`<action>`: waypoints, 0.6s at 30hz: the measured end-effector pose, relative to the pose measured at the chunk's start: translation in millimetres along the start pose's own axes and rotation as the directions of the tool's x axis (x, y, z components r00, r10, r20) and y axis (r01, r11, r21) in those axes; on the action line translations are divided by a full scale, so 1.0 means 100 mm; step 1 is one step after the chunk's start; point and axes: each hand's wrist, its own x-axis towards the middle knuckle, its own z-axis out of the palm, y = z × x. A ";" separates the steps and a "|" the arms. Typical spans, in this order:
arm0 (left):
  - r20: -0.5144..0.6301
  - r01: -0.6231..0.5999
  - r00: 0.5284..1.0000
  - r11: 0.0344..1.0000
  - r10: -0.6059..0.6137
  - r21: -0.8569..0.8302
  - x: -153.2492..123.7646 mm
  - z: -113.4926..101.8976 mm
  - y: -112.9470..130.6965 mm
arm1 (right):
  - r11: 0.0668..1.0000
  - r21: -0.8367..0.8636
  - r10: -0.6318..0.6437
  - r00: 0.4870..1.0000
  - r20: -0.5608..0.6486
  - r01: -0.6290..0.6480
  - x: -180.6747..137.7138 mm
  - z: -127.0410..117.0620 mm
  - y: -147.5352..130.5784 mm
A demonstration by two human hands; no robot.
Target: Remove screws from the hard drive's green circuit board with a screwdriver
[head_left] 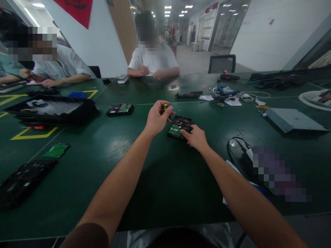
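In the head view, a black hard drive [183, 121] with a green circuit board [175, 130] lies on the dark green table [113, 193]. My left hand [158, 119] is closed round a small screwdriver [165, 107] with a yellow and black handle, its thin shaft slanting down toward the drive. Whether the tip touches a screw is too small to tell. My right hand [197, 137] grips the drive's right edge, thumb on top near the board and fingers along the side.
Left stand another hard drive [119, 109], a black tray [51, 110], a loose green board [56, 150] and a black casing [24, 181]. Rightward are a black cable [230, 148], a silver metal box [294, 120], tangled wires [227, 92] and a dark tool [188, 94]. People sit opposite.
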 end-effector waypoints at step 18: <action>0.079 -0.049 0.996 0.999 0.048 0.014 -0.05 0.09 0.08 | 0.998 -0.058 -0.002 1.000 -0.008 0.001 0.01 0.02 -0.01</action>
